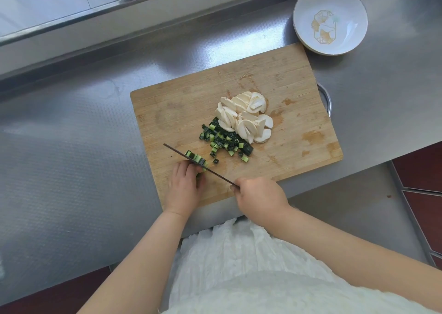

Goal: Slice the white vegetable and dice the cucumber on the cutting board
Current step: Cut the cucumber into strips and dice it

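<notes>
A wooden cutting board [181, 103] lies on the steel counter. White vegetable slices [244, 117] are piled near its middle. Diced cucumber [222, 141] is scattered just left of and below them, beside a long dark cucumber strip [246, 147]. My right hand [259, 198] grips the handle of a knife [215, 172] whose blade runs up-left across the board's front. My left hand [185, 184] holds down cucumber strips [197, 159] with curled fingers, right against the blade. Freshly cut pieces sit on the blade's far side.
A white bowl [308, 5] with a gold motif stands on the counter beyond the board's far right corner. A metal handle [326, 98] pokes out from under the board's right edge. A raised steel ledge [95, 19] runs along the back.
</notes>
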Motion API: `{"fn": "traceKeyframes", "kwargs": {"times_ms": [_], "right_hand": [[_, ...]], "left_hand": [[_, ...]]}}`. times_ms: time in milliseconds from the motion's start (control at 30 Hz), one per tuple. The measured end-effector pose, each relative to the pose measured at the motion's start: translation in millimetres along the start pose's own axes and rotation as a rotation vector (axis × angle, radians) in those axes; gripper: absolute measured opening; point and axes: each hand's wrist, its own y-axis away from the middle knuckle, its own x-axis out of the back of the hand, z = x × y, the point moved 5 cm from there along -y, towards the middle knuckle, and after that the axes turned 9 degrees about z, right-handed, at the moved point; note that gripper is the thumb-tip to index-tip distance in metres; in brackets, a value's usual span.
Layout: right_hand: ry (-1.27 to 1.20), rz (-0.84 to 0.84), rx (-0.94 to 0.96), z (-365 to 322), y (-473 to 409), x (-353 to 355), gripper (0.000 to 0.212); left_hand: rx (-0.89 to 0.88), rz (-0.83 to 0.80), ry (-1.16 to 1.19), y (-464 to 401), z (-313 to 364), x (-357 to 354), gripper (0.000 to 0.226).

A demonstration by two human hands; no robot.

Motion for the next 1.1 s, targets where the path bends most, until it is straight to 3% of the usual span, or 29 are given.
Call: {"fn": "traceKeyframes", "kwargs": {"times_ms": [333,533,667,867,1100], "right_hand": [[0.066,-0.177,-0.124,-2.8,-11.6,-17.1,0.018],[-0.191,-0.122,-0.194,7.2,-20.1,-10.7,0.028],[-0.118,-0.059,-0.129,7.3,-8.6,-7.1,0.028],[-0.048,-0.009,-0.018,-2.9,6.8,-8.0,0.028],[-0.03,-0.004,-0.024,-3.0,4.7,-11.1,0.028]], "left_hand": [[-0.048,0.015,0.019,0.1,3.4,2.9,0.014],[-0.071,0.049,0.034,4.0,0.5,2.2,0.013],[-0.082,0.058,0.019,10.3,-6.0,3.6,0.023],[-0.069,0.041,-0.047,13.3,-7.1,1.1,0.023],[-0.065,0.037,-0.062,9.1,-5.1,-1.0,0.016]]}}
